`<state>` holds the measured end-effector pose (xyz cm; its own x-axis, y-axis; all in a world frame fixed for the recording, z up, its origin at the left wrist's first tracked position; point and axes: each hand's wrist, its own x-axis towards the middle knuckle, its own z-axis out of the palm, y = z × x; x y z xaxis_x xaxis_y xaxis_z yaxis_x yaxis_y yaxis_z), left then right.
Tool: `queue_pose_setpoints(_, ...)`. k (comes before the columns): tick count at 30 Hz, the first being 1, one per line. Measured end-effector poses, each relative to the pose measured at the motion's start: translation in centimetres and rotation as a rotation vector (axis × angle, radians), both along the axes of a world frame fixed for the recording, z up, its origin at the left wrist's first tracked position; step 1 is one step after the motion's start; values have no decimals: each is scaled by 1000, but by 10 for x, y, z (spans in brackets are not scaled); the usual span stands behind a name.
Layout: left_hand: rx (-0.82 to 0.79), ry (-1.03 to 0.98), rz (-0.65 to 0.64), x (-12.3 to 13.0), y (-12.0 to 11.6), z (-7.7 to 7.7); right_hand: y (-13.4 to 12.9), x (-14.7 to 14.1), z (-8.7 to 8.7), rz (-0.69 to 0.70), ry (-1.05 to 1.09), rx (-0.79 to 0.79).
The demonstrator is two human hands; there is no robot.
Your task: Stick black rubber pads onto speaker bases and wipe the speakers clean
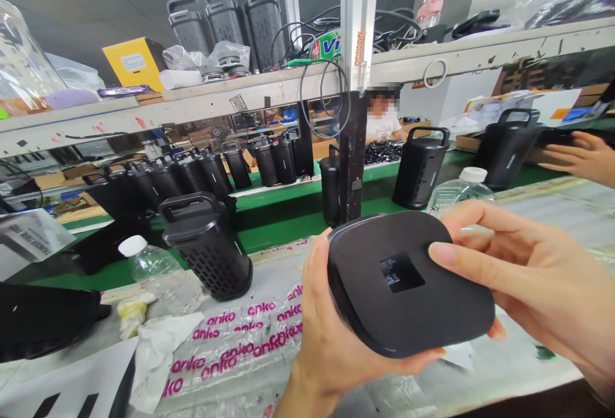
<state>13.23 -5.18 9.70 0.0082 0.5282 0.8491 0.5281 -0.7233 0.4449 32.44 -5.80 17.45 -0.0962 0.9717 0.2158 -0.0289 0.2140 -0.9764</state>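
Observation:
A black device (408,315) is held up over the table, its flat rounded base facing me, with a small dark label (402,272) on it. My left hand (331,322) is wrapped round its left side and underside. At the right, my right hand (523,270) grips the edge, the thumb lying on the base near the label and the other fingers partly hidden behind. The rest of the device's body is hidden behind its base.
A black perforated lantern-shaped device (211,251) and a clear bottle (161,277) stand at the left. Behind runs a green conveyor (269,225) with several similar devices. A metal post (353,149) rises midway. Another person's hand (583,156) reaches in at the right.

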Motion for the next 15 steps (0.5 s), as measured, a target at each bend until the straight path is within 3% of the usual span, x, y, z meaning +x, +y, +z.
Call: queue_pose_setpoints(15,-23,-45,-81,1,0,-3,1,4,-5,-17,-25,-27)
